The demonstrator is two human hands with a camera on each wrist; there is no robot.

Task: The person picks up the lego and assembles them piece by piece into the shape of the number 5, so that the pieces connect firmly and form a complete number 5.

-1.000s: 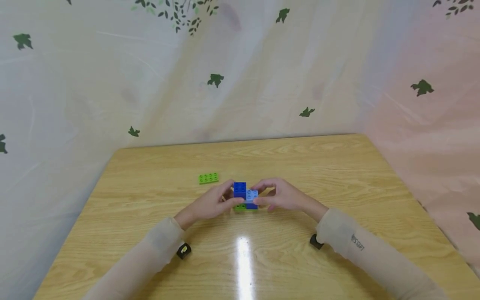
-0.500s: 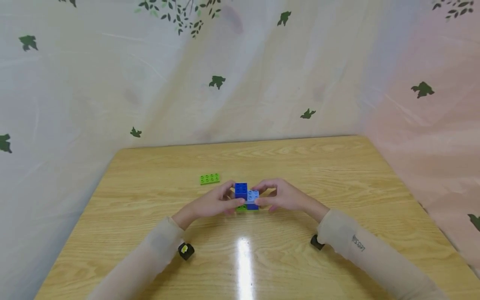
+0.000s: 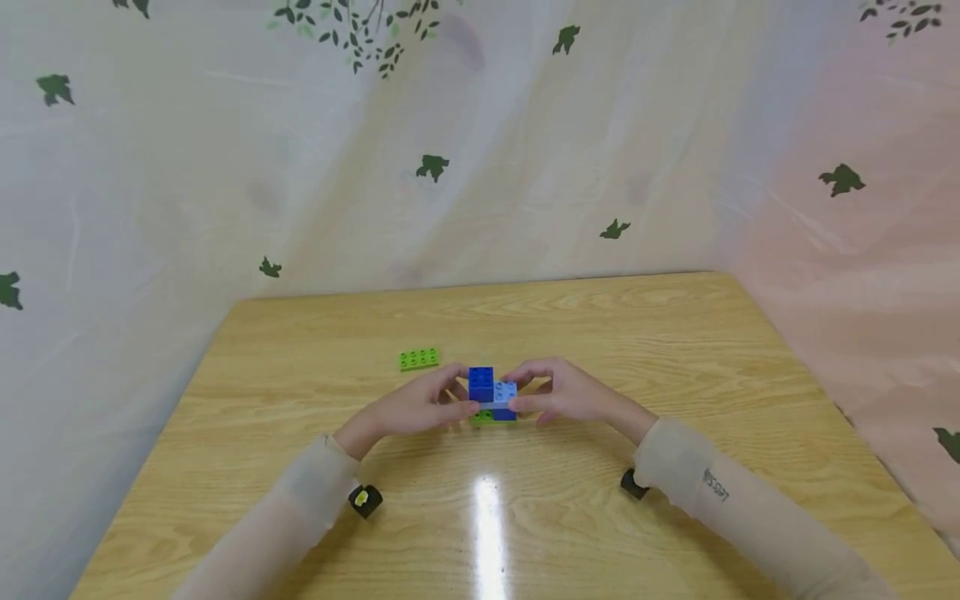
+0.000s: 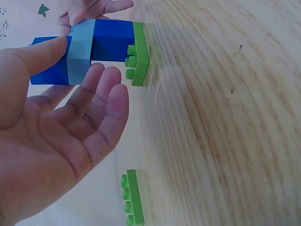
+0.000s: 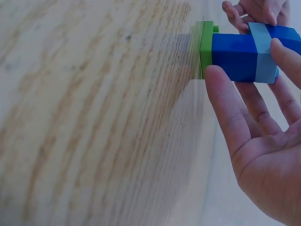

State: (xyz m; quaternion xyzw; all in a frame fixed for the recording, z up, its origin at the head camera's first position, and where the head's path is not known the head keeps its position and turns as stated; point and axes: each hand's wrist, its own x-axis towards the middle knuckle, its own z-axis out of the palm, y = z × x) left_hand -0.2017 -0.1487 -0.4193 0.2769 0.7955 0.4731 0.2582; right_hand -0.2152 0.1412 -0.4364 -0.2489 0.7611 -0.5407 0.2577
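Toy building bricks are joined in a small stepped stack in front of me. At its bottom is a green plate brick (image 3: 482,418), touching the tabletop. A blue brick (image 5: 233,57) stands on the green plate's right half. Across that lies a light-blue brick (image 3: 506,391), whose left end bears a second blue brick (image 3: 481,383). My left hand (image 3: 411,405) pinches the upper blue brick from the left, thumb in front and index finger behind. From the right, my right hand (image 3: 572,392) holds the light-blue brick between thumb and fingers.
A loose green plate brick (image 3: 418,359) lies left of the stack, beyond my left hand. The wooden table (image 3: 600,325) ends at a cloth backdrop (image 3: 510,208) with leaf and bird shapes. Black wrist cameras (image 3: 366,501) hang under both cuffs.
My left thumb has slid slightly left along the upper blue brick, and the left forearm has shifted a little left. The right hand and the stack stay in place.
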